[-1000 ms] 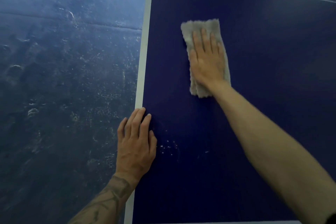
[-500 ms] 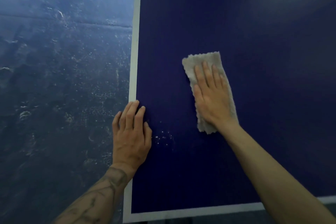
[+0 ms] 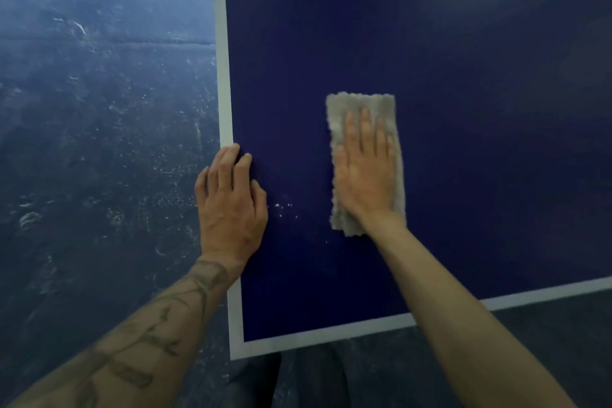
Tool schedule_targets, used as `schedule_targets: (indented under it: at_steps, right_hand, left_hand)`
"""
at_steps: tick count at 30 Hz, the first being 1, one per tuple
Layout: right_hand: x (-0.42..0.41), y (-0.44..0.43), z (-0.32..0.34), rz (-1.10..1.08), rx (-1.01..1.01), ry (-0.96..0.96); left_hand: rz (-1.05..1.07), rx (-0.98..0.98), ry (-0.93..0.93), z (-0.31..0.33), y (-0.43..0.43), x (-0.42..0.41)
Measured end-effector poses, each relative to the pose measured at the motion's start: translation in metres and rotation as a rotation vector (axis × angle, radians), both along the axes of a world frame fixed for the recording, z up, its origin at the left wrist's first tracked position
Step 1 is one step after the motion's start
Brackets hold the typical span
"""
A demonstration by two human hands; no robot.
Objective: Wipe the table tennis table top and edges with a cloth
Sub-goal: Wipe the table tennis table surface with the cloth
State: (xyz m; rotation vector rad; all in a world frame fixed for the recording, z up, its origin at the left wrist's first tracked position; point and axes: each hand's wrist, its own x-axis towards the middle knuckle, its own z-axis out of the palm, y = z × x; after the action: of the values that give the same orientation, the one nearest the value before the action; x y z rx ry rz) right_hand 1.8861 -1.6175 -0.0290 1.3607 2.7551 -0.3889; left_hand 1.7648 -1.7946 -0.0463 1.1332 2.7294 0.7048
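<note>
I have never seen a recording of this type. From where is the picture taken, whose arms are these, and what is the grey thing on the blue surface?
No machine here: a person wears one camera on the head, which looks down at their two arms. The blue surface with white border lines is a table tennis table, seen near its corner. The right hand lies flat on a grey cloth and presses it on the top. The left hand rests flat at the table's left edge and holds nothing. Small white specks lie between the hands. Scuffed floor is at the left.
</note>
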Motion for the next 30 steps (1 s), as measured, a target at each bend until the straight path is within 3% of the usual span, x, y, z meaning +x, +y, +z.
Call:
schedule_targets:
  at_steps: [3, 7, 10, 13, 15, 20, 22, 27, 30]
  right_hand:
    - [-0.007, -0.054, -0.008, 0.240, 0.024, 0.048]
    - [0.063, -0.087, -0.009, 0.439, 0.022, 0.041]
    - [0.095, -0.047, -0.001, 0.247, 0.025, -0.046]
    - [0.077, -0.013, 0.001, -0.040, 0.006, -0.021]
    - [0.056, -0.022, -0.004, -0.061, 0.010, 0.017]
    - [0.077, -0.114, -0.012, 0.386, 0.012, 0.099]
    - [0.108, -0.119, -0.014, 0.451, 0.000, 0.113]
    - [0.145, -0.081, -0.012, 0.044, 0.021, 0.014]
    - [0.107, -0.105, -0.014, 0.013, 0.018, 0.064]
  left_hand:
    - [-0.007, 0.005, 0.011, 0.000, -0.001, 0.000]
    - [-0.011, 0.006, 0.016, 0.002, -0.002, 0.002]
    - [-0.012, -0.024, 0.032, 0.004, -0.002, 0.003]
    - [-0.023, -0.046, 0.063, 0.006, -0.006, 0.008]
    - [-0.012, -0.043, 0.081, 0.009, -0.017, 0.019]
    - [-0.039, -0.071, 0.106, 0.011, -0.054, 0.067]
    - [-0.039, -0.088, 0.098, 0.011, -0.063, 0.077]
    - [-0.011, -0.061, 0.075, 0.006, -0.065, 0.079]
    - [-0.006, -0.045, 0.087, 0.002, -0.066, 0.079]
